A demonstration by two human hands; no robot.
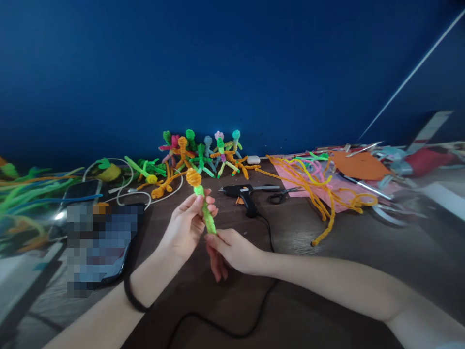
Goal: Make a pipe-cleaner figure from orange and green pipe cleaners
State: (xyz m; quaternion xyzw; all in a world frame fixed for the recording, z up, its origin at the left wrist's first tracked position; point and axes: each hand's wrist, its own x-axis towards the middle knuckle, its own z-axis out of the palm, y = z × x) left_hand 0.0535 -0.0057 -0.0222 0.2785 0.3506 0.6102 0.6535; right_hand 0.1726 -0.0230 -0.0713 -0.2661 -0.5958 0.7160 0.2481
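Between my two hands is a pipe-cleaner figure (209, 215), with a coiled orange head at its top and a twisted lime-green body below. My left hand (187, 225) pinches it just under the head, thumb in front and fingers behind. At the lower end of the green body, my right hand (230, 249) grips with thumb and forefinger while its other fingers hang down. The figure tilts a little to the left, held above the dark table (203, 300). Whatever lies inside the right hand's grip is hidden.
Several finished pipe-cleaner figures (201, 157) stand by the blue wall. A black glue gun (245, 194) with its cord and scissors (278, 196) lie beyond my hands. Orange pipe cleaners (323, 203) are at right; a tablet or phone (109, 247) and loose pipe cleaners (43, 194) at left.
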